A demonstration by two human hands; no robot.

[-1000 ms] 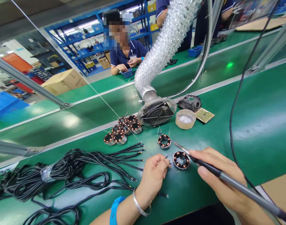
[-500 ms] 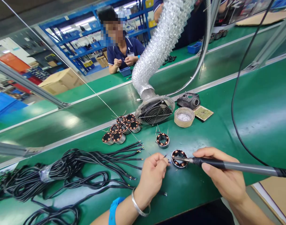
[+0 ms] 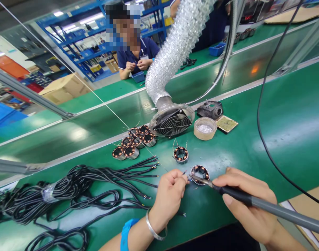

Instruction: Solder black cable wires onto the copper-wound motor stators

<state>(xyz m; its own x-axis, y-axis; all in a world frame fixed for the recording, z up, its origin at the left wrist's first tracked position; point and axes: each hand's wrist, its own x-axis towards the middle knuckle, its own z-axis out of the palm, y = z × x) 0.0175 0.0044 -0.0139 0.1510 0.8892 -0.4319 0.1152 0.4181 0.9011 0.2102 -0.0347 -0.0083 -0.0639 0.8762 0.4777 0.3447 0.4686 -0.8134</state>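
My left hand is closed in a pinch on the end of a black cable, mostly hidden by the fingers; thin wire ends show at the fingertips. In my right hand is a soldering iron, gripped like a pen. Its tip reaches across a copper-wound motor stator to the wires beside my left fingertips. Whether tip and wire touch is too small to tell. Just behind stands a second stator with wire leads sticking up. A tub of silvery solder material sits farther back.
Black cables lie bundled at the left, stripped ends pointing right. Several stators are grouped behind them. A fume extractor hangs over the bench from a foil duct. A black cord crosses the right side. A co-worker sits opposite.
The soldering iron has tilted, its handle end swinging lower and its tip shifting slightly left toward my left fingertips. My right hand has turned with it. My left hand keeps its pinch.
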